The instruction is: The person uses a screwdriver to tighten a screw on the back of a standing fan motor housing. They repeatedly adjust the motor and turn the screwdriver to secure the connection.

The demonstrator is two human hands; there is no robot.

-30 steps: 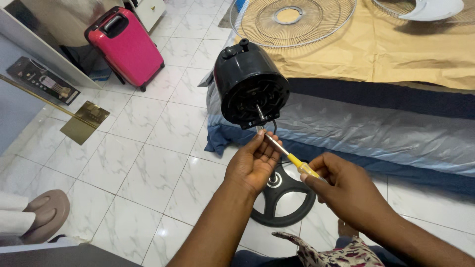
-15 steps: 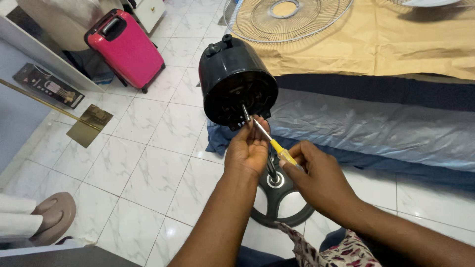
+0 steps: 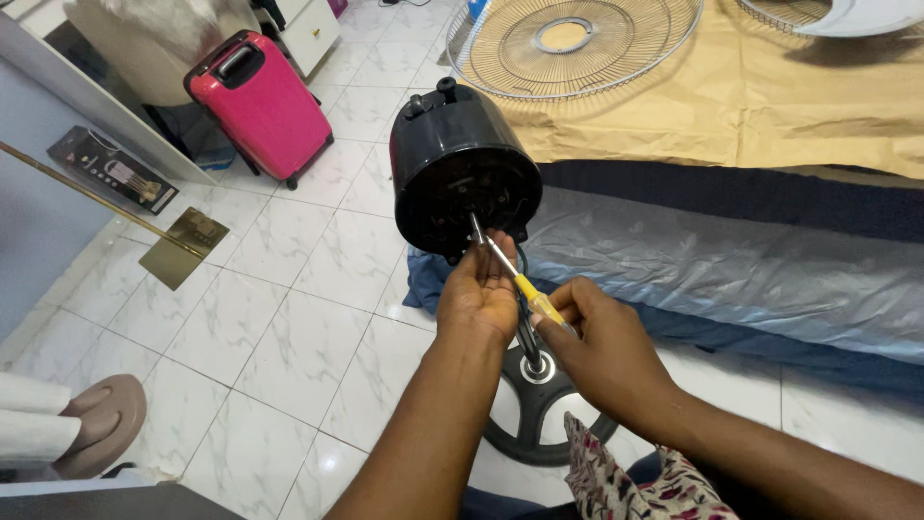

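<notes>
Black fan motor housing (image 3: pixel 462 169) stands on its pole above the round base (image 3: pixel 539 414) on the tiled floor (image 3: pixel 269 318), beside the bed edge. Left hand (image 3: pixel 478 289) closed near the shaft, steadying. Right hand (image 3: pixel 597 347) clamped on the yellow-handled screwdriver (image 3: pixel 515 274), tip angled into the housing face.

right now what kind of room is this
Probably a bedroom at home: a mattress lies on the tiled floor, with a pink suitcase nearby and a fan guard resting on the bedding.
</notes>
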